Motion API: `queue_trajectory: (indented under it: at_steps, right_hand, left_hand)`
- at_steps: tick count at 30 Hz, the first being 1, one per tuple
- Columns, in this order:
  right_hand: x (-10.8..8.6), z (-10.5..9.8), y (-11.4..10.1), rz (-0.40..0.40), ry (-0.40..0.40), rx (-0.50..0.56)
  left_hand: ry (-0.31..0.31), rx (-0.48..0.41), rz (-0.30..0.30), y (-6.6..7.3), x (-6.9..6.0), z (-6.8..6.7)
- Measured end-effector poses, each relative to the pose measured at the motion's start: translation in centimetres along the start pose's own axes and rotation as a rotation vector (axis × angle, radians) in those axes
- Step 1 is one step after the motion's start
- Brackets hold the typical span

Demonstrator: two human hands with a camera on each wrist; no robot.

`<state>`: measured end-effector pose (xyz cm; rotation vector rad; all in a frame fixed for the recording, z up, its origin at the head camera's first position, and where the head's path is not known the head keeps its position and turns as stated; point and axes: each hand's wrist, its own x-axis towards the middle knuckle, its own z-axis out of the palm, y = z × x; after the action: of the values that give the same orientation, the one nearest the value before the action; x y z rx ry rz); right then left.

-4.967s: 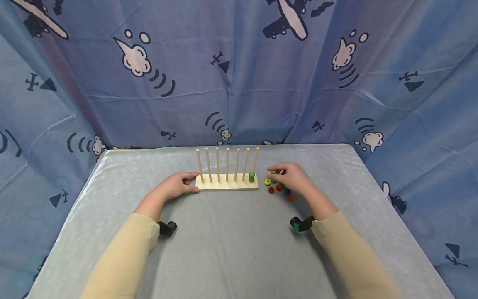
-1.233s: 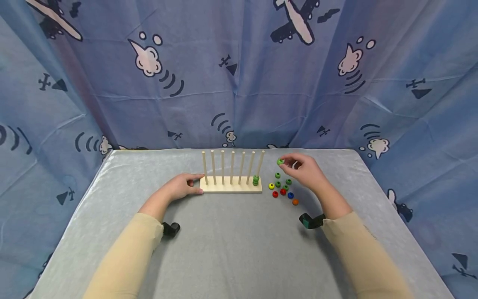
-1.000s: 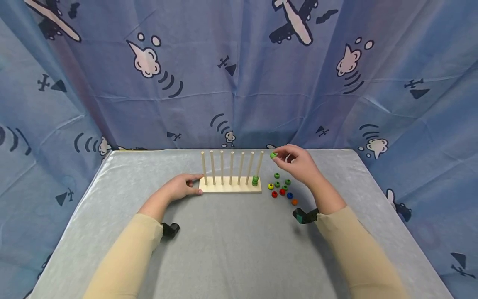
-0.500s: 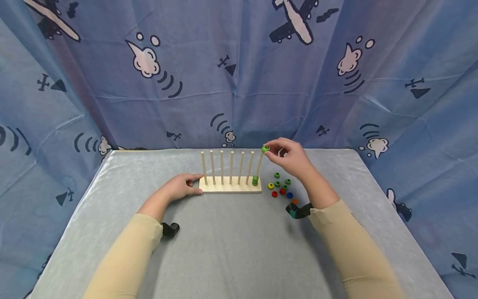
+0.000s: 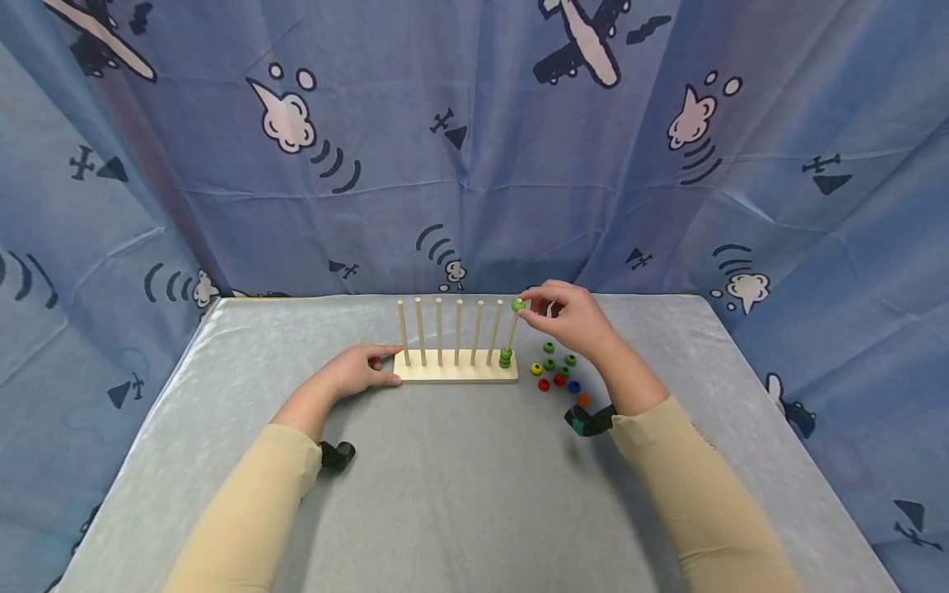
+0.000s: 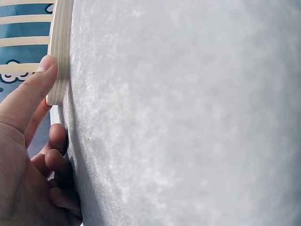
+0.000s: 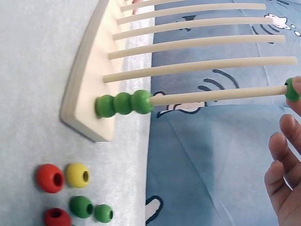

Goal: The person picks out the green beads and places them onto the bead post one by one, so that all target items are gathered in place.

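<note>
A wooden base [image 5: 455,375] carries several upright pegs. Three green beads [image 7: 123,103] are stacked at the foot of its rightmost peg [image 7: 221,96]. The left hand [image 5: 357,370] grips the base's left end, its thumb [image 6: 46,66] on the front edge in the left wrist view. Between thumb and index finger the right hand [image 5: 569,315] pinches a green bead [image 5: 518,305] at the tip of the rightmost peg; in the right wrist view that bead [image 7: 292,89] sits around the peg's end. The right hand's other fingers are loosely bent and touch nothing.
Loose beads lie right of the base: a yellow bead [image 5: 536,369], a red bead [image 5: 544,385], another red one, several green, a blue bead [image 5: 574,386] and an orange bead [image 5: 584,400]. A patterned curtain [image 5: 400,148] hangs behind the grey-covered table [image 5: 445,494].
The right hand took up a green bead from beside the base and carried it leftward to the rightmost peg's tip, lowering it slightly at the last. The left hand keeps its grip.
</note>
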<state>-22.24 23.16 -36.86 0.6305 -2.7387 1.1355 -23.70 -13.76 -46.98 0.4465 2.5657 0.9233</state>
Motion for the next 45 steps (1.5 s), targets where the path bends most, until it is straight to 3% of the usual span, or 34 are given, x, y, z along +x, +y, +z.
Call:
queue_trajectory:
  at_steps: [10, 29, 37, 45]
  right_hand:
    - [-0.5, 1.7, 1.8, 0.055, -0.079, -0.06]
    - [-1.3, 4.5, 4.6, 0.135, -0.187, -0.071]
    - [-1.3, 5.0, 5.0, 0.145, -0.218, -0.076]
    - [-1.4, 4.1, 4.9, 0.148, -0.217, -0.066]
  left_hand:
    - [-0.001, -0.009, -0.012, 0.0, -0.1, 0.1]
    - [-0.003, -0.011, 0.002, -0.1, 0.0, 0.0]
    - [0.002, -0.009, 0.001, -0.1, -0.1, 0.1]
    - [0.001, -0.011, -0.014, 0.1, -0.1, 0.1]
